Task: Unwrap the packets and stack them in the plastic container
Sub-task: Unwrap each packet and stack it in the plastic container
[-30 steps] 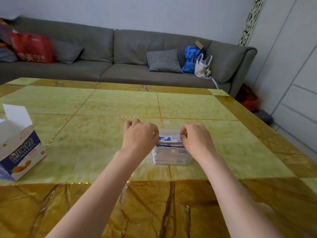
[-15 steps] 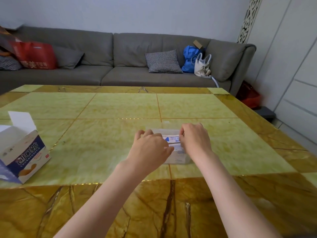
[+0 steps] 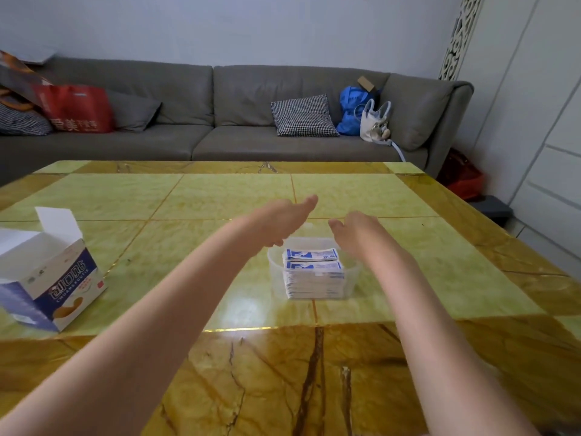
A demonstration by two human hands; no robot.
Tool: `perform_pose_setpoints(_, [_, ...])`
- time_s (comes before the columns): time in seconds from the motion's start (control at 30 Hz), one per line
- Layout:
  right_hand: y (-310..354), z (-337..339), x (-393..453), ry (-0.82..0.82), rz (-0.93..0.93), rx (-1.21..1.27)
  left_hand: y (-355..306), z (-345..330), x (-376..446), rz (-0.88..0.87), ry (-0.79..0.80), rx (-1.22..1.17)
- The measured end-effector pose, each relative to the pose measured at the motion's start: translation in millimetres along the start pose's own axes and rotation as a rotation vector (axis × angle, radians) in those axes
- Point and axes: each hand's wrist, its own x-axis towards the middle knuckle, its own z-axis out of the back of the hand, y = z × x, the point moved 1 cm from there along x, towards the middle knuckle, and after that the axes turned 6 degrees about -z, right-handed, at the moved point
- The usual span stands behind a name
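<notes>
Green-and-amber marble table; grey sofa at 12 o'clock. I see the plastic container at centre, packets stacked inside. Left hand and right hand above it, fingers seemingly loose, holding nothing. Open box, 9 o'clock, reads "CHUANGKOUTIE".

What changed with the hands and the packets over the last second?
Both hands let go of the packets and lifted away past the plastic container: the left hand now hangs open above its far left rim, the right hand open at its far right. The packets stayed stacked in the container, and the open box stayed at the table's left.
</notes>
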Motion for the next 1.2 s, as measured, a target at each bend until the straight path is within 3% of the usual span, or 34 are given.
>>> perform_pose_setpoints(0.1, [4, -7, -1, 0.102, -0.021, -0.041, -14, -2, 0, 0.070, 0.092, 0.219])
perform_pose_setpoints(0.2, [10, -15, 0, 0.117, -0.043, -0.109, -19, -12, 0, 0.109, 0.144, 0.289])
perform_pose_setpoints(0.43, [14, -27, -3, 0.169, -0.034, -0.202, -13, -29, 8, 0.131, 0.115, 0.435])
perform_pose_setpoints(0.63, [11, -35, 3, 0.239, -0.042, -0.249, 16, -40, 38, 0.244, 0.168, 0.225])
perform_pose_setpoints(0.77, [13, -37, 7, 0.261, -0.044, -0.288, 26, -49, 49, 0.228, 0.078, 0.222])
perform_pose_setpoints(0.87, [11, -39, 8, 0.277, -0.065, -0.295, 23, -49, 45, 0.198, 0.105, 0.213])
perform_pose_setpoints(1.2, [10, -25, 5, 0.144, -0.086, -0.246, -6, -31, 24, 0.232, 0.126, 0.137])
